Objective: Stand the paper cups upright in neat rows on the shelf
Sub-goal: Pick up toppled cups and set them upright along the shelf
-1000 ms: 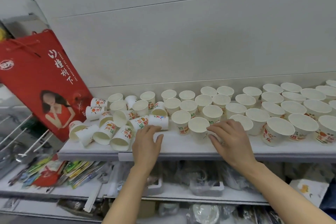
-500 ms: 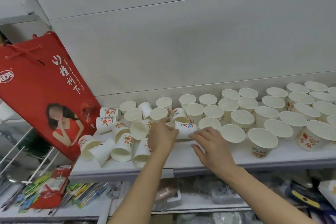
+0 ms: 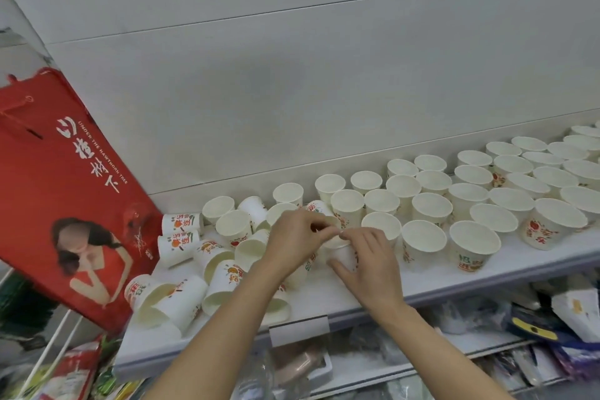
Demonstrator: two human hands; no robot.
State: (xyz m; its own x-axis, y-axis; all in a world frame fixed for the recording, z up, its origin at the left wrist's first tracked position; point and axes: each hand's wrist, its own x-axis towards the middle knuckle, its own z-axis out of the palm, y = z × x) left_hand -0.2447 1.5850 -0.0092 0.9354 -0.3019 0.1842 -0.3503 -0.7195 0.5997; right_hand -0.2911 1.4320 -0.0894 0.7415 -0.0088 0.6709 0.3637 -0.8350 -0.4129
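Observation:
White paper cups with red and green print cover the white shelf [image 3: 431, 282]. On the right, several upright cups [image 3: 474, 242] stand in rows. On the left, a heap of cups [image 3: 214, 265] lies tipped on its sides. Between them, both hands hold one paper cup [image 3: 346, 255], upright or nearly so, just above the shelf. My left hand [image 3: 293, 242] pinches its rim from the left. My right hand [image 3: 368, 265] grips its side and rim from the right. Most of this cup is hidden by my fingers.
A red gift bag [image 3: 65, 191] leans at the shelf's left end, touching the tipped cups. The grey back panel [image 3: 324, 91] rises behind the rows. A price-tag holder [image 3: 298, 330] sits on the shelf's front edge. Packaged goods [image 3: 552, 318] fill the lower shelves.
Both hands moved from the shelf's front edge to a tipped cup between the heap and the rows, closed on it and raised it. The camera view shifted left and closer.

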